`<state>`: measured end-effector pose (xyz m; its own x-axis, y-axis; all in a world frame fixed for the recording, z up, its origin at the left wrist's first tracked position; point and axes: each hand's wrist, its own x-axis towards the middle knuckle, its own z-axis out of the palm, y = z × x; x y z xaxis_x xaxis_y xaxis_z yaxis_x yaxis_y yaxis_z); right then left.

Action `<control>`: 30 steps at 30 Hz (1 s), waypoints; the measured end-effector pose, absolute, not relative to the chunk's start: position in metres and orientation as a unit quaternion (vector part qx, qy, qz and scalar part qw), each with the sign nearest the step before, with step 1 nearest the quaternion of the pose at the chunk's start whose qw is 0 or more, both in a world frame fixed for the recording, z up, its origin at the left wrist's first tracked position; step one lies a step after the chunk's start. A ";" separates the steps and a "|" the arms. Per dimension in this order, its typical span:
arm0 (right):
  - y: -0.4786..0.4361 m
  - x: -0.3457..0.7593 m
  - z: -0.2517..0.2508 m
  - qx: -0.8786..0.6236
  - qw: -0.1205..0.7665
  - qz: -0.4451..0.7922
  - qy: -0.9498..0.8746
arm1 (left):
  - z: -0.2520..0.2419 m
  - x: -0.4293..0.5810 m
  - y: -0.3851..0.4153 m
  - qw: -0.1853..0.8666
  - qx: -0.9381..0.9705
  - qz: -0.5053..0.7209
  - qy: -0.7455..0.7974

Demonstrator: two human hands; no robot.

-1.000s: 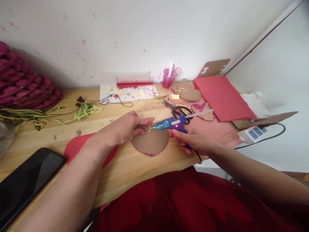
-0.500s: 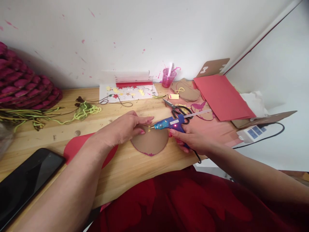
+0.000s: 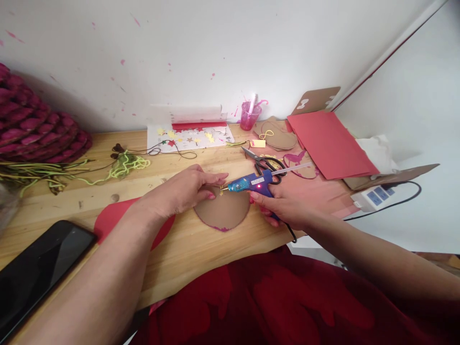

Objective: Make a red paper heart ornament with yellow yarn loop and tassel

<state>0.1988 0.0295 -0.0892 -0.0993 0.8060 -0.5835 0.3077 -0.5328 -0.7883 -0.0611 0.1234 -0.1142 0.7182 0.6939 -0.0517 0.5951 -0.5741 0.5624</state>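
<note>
A brown cardboard shape (image 3: 224, 211) with a pink-painted edge lies on the wooden table (image 3: 201, 249). My left hand (image 3: 183, 190) rests on its left part, fingers pinched on a small piece of yellow-green thread at the top edge. My right hand (image 3: 283, 203) grips a blue hot glue gun (image 3: 251, 183) with a red light on. The gun's nozzle points left and touches the spot by my left fingertips. A clear glue stick pokes out of the gun's back.
Black-handled scissors (image 3: 264, 164) lie just behind the glue gun. Red paper sheets (image 3: 332, 143), brown cutouts and a white power strip (image 3: 370, 199) fill the right side. A pink cup (image 3: 250, 116), a sticker sheet (image 3: 187, 136), yellow-green yarn (image 3: 125, 165), a black phone (image 3: 36, 268) and a red cutout (image 3: 115, 218) are also here.
The glue gun and my right hand have shifted slightly left toward my left fingertips. My left hand has stayed in place.
</note>
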 end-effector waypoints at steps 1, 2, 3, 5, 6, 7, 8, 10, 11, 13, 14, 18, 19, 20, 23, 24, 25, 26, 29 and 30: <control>0.030 0.198 -0.090 -0.639 0.212 0.597 -0.435 | -0.114 -0.061 0.124 0.283 0.883 0.086 0.365; 0.031 0.198 -0.090 -0.638 0.218 0.598 -0.434 | -0.114 -0.061 0.124 0.284 0.883 0.084 0.364; 0.031 0.198 -0.091 -0.633 0.224 0.602 -0.433 | -0.114 -0.061 0.124 0.286 0.883 0.082 0.363; 0.031 0.200 -0.091 -0.622 0.231 0.612 -0.430 | -0.114 -0.061 0.124 0.293 0.882 0.081 0.361; 0.030 0.201 -0.091 -0.618 0.231 0.616 -0.429 | -0.114 -0.061 0.124 0.297 0.881 0.082 0.360; 0.029 0.202 -0.090 -0.617 0.231 0.619 -0.428 | -0.114 -0.061 0.124 0.300 0.879 0.083 0.360; 0.028 0.203 -0.090 -0.618 0.232 0.619 -0.427 | -0.113 -0.061 0.124 0.303 0.878 0.085 0.361; 0.026 0.204 -0.090 -0.622 0.231 0.615 -0.427 | -0.113 -0.061 0.124 0.305 0.874 0.089 0.367; 0.026 0.204 -0.090 -0.623 0.229 0.613 -0.428 | -0.113 -0.061 0.124 0.306 0.872 0.090 0.370; 0.026 0.204 -0.090 -0.626 0.221 0.614 -0.428 | -0.113 -0.061 0.124 0.304 0.870 0.089 0.377; 0.026 0.205 -0.090 -0.626 0.218 0.616 -0.426 | -0.114 -0.061 0.124 0.303 0.870 0.089 0.378; 0.028 0.204 -0.090 -0.620 0.231 0.618 -0.425 | -0.115 -0.062 0.124 0.296 0.876 0.083 0.372; 0.028 0.204 -0.090 -0.622 0.233 0.616 -0.425 | -0.115 -0.062 0.124 0.294 0.877 0.081 0.371; 0.028 0.204 -0.090 -0.625 0.230 0.613 -0.424 | -0.115 -0.061 0.124 0.293 0.878 0.080 0.370; 0.026 0.205 -0.090 -0.632 0.210 0.613 -0.425 | -0.113 -0.061 0.124 0.288 0.879 0.077 0.373; 0.026 0.205 -0.089 -0.632 0.207 0.613 -0.426 | -0.112 -0.061 0.124 0.287 0.878 0.075 0.374; 0.026 0.206 -0.089 -0.630 0.206 0.615 -0.427 | -0.112 -0.061 0.124 0.286 0.878 0.074 0.377; 0.025 0.206 -0.089 -0.627 0.210 0.618 -0.426 | -0.112 -0.061 0.124 0.287 0.877 0.074 0.377; 0.026 0.205 -0.091 -0.616 0.222 0.632 -0.416 | -0.113 -0.061 0.124 0.290 0.878 0.078 0.373; 0.026 0.205 -0.091 -0.612 0.223 0.637 -0.412 | -0.113 -0.061 0.124 0.291 0.878 0.079 0.372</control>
<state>0.2052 0.0263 -0.0910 -0.1519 0.7887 -0.5957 0.2209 -0.5604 -0.7982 -0.0611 0.1239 -0.1129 0.7106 0.6994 -0.0772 0.6073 -0.5542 0.5692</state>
